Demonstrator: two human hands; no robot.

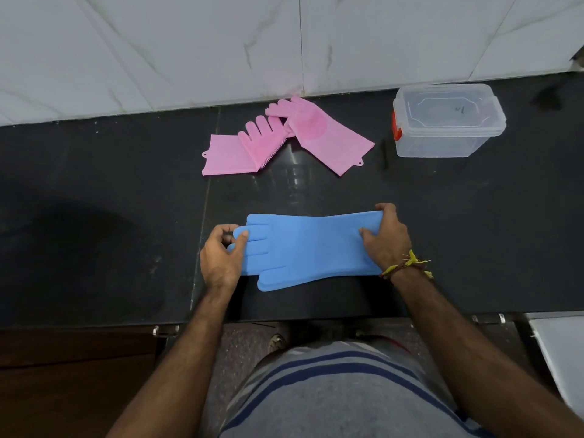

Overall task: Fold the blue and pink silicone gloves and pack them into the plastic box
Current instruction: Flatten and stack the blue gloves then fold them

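Observation:
Blue silicone gloves lie flat and stacked on the dark counter near its front edge, fingers pointing left, cuff to the right. My left hand pinches the blue fingertips. My right hand grips the cuff end, thumb on top. Two pink gloves lie farther back by the wall, the left one folded over, the right one spread out diagonally. The clear plastic box with a red latch stands at the back right, its lid on.
The dark stone counter runs left to right, backed by a white marble-tiled wall. Its front edge lies just below the blue gloves. A wooden cabinet front sits lower left.

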